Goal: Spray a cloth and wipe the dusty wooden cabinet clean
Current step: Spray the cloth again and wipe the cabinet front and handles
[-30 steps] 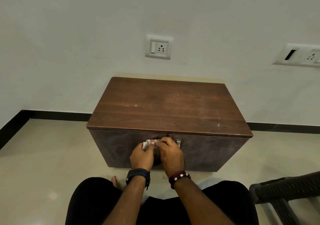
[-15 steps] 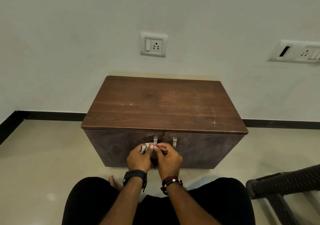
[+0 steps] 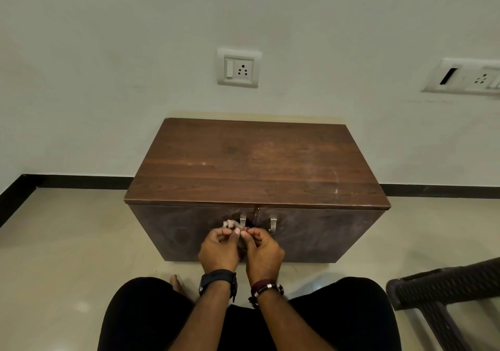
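— against the white wall, what is seen from the head view?
— a low wooden cabinet [image 3: 257, 166] is seen standing on the pale tiled floor [image 3: 67, 242], its back to the wall. pale dusty smears are seen on its brown top, mostly toward the right half. two doors are shut at the front, each fitted with a small metal handle [image 3: 272, 224] near the middle seam.

— and where is the cloth found?
— a small bunched cloth [image 3: 232, 225] is held in front of the doors, just below the top edge and beside the left handle. it is kept off the cabinet top; whether the door is touched by it cannot be told.

— how are the hands held?
— the left hand [image 3: 219, 250] is curled, the cloth pinched between thumb and fingertips. the right hand [image 3: 264, 250] is curled too, and an edge of the same cloth is pinched by its fingertips. the two hands are brought close together, nearly touching. a dark watch [image 3: 218, 281] is worn on the left wrist, a beaded bracelet [image 3: 266, 289] on the right.

— anything else around?
— a socket plate [image 3: 238, 67] is fixed to the wall above the cabinet, a second plate [image 3: 465, 78] farther right. a dark woven chair [image 3: 446, 288] is seen at the right edge.
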